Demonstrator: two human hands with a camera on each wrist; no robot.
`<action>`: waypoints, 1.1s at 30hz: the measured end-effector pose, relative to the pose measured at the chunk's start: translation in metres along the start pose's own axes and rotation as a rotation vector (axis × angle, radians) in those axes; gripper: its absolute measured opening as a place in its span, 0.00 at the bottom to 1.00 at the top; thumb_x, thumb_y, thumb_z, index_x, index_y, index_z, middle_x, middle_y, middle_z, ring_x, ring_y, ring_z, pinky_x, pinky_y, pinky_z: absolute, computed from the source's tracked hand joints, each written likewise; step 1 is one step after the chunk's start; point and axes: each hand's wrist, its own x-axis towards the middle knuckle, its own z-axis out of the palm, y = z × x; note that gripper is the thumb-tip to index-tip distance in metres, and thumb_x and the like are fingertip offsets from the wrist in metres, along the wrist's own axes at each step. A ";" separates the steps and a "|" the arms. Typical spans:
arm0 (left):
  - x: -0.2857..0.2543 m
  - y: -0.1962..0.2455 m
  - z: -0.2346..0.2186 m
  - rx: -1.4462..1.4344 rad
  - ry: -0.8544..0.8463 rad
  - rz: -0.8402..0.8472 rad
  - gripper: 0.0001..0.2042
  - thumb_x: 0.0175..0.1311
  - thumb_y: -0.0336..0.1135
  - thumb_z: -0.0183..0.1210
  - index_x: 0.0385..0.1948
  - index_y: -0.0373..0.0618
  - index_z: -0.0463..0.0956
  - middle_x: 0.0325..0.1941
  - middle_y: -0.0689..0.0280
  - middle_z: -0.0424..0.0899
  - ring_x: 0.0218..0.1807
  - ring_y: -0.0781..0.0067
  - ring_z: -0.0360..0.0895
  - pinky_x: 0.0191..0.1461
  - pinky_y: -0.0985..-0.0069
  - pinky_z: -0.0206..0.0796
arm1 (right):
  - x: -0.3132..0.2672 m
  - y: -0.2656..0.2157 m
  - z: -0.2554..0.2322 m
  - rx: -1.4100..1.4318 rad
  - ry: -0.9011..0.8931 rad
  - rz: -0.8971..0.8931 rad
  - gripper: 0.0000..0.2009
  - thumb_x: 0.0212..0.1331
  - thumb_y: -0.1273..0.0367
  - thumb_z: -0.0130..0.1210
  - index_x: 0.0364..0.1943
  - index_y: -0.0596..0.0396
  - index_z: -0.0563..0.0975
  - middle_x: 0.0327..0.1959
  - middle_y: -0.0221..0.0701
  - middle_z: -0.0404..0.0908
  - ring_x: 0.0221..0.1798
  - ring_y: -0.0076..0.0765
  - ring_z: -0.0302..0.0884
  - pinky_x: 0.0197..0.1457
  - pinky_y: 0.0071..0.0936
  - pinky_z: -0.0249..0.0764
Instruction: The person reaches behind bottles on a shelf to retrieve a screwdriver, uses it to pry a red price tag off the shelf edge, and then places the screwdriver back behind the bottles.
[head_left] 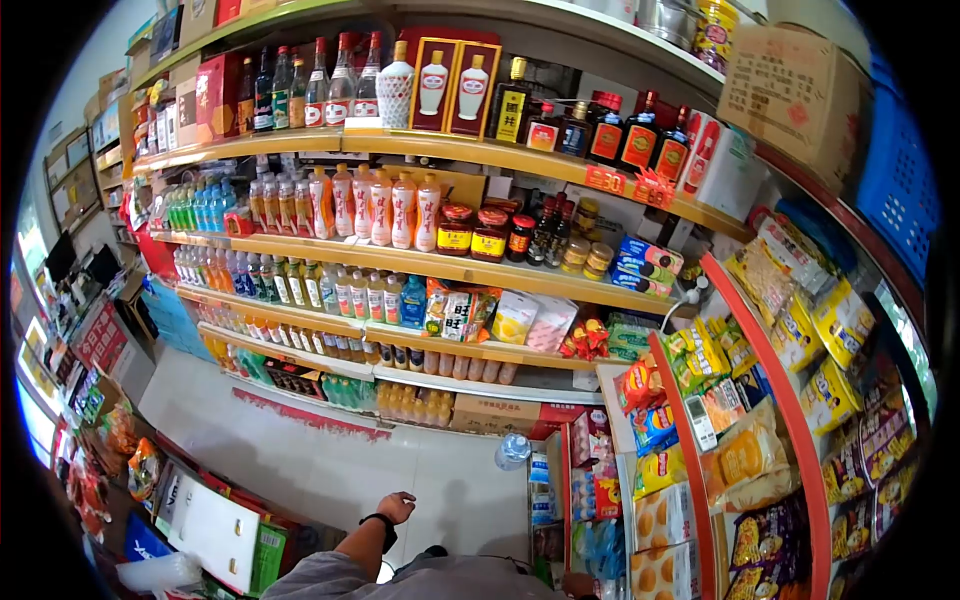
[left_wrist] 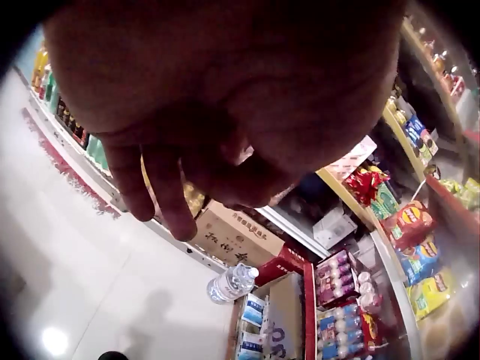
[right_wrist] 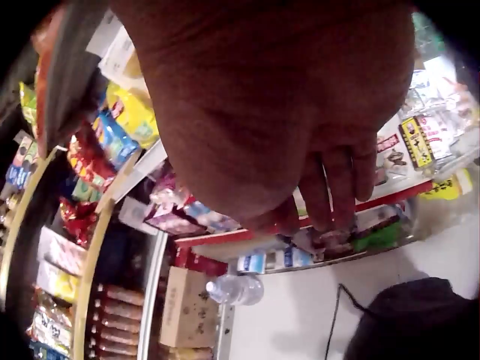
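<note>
My left hand (head_left: 397, 507) hangs over the pale floor in front of the body, its fingers loosely bent and nothing in them. Seen in the left wrist view, the same hand (left_wrist: 225, 97) fills the top, dark against the shop. At the bottom edge of the head view, my right hand (head_left: 578, 584) is mostly cut off, beside the low snack rack. In the right wrist view the right hand (right_wrist: 277, 112) shows relaxed, downward fingers (right_wrist: 341, 187) that overlap the rack's red edge. A large clear plastic bottle (head_left: 512, 452) stands on the floor ahead.
Long shelves ahead carry liquor bottles (head_left: 340, 80), drinks (head_left: 380, 207), jars (head_left: 488, 234) and packets (head_left: 460, 310). On the right, red-edged racks (head_left: 690, 440) hold bagged snacks (head_left: 745, 450). A white-topped box (head_left: 210, 530) and goods stand at the left, beyond the tiled floor (head_left: 300, 440).
</note>
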 end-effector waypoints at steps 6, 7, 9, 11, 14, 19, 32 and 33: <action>-0.004 -0.115 0.052 -0.181 -0.089 -0.322 0.18 0.61 0.48 0.58 0.49 0.55 0.86 0.56 0.54 0.86 0.61 0.48 0.79 0.66 0.57 0.71 | 0.019 0.007 0.014 0.503 0.004 0.299 0.21 0.70 0.50 0.55 0.36 0.57 0.82 0.30 0.40 0.82 0.28 0.39 0.78 0.35 0.46 0.77; -0.008 -0.142 0.059 0.327 -0.254 -0.056 0.17 0.63 0.45 0.57 0.48 0.51 0.86 0.56 0.54 0.85 0.61 0.49 0.80 0.65 0.56 0.72 | 0.027 0.009 0.012 0.530 0.000 0.302 0.21 0.70 0.51 0.55 0.35 0.57 0.82 0.29 0.39 0.82 0.28 0.39 0.78 0.34 0.47 0.76; -0.053 -0.139 0.052 0.677 -0.422 0.037 0.16 0.68 0.47 0.60 0.45 0.45 0.85 0.54 0.53 0.86 0.56 0.47 0.82 0.57 0.53 0.76 | 0.049 0.022 0.018 0.570 -0.005 0.297 0.20 0.70 0.51 0.55 0.34 0.55 0.82 0.27 0.38 0.80 0.27 0.39 0.77 0.33 0.47 0.75; -0.064 -0.188 0.079 0.677 -0.541 0.016 0.17 0.71 0.47 0.58 0.45 0.42 0.86 0.53 0.52 0.86 0.57 0.51 0.82 0.57 0.54 0.76 | 0.083 0.039 0.020 0.607 0.001 0.290 0.20 0.70 0.52 0.55 0.33 0.54 0.81 0.26 0.37 0.79 0.26 0.39 0.76 0.32 0.47 0.75; -0.110 -0.102 0.021 0.396 -0.570 -0.426 0.19 0.68 0.51 0.59 0.51 0.50 0.84 0.60 0.56 0.83 0.64 0.50 0.78 0.63 0.56 0.74 | 0.142 0.065 0.012 0.640 0.008 0.245 0.19 0.71 0.52 0.54 0.31 0.52 0.81 0.23 0.36 0.77 0.26 0.39 0.75 0.31 0.48 0.73; -0.051 -0.120 0.061 0.647 -0.471 -0.227 0.17 0.66 0.49 0.62 0.47 0.49 0.85 0.54 0.58 0.87 0.58 0.47 0.81 0.60 0.54 0.74 | 0.220 0.074 -0.167 -0.074 0.086 -0.038 0.20 0.71 0.52 0.51 0.38 0.54 0.83 0.33 0.39 0.85 0.38 0.44 0.85 0.35 0.51 0.77; 0.130 0.158 -0.029 -0.313 0.270 -0.194 0.19 0.64 0.43 0.56 0.54 0.47 0.81 0.39 0.58 0.91 0.46 0.60 0.87 0.54 0.64 0.76 | 0.277 -0.020 -0.655 0.958 1.291 -0.443 0.12 0.66 0.65 0.62 0.47 0.59 0.81 0.45 0.42 0.85 0.49 0.46 0.84 0.54 0.39 0.77; 0.130 0.161 -0.030 -0.319 0.293 -0.190 0.19 0.64 0.44 0.56 0.53 0.48 0.82 0.39 0.59 0.91 0.46 0.60 0.87 0.54 0.63 0.76 | 0.267 -0.018 -0.680 0.885 1.372 -0.483 0.13 0.66 0.66 0.62 0.50 0.58 0.81 0.50 0.44 0.84 0.54 0.50 0.82 0.57 0.43 0.75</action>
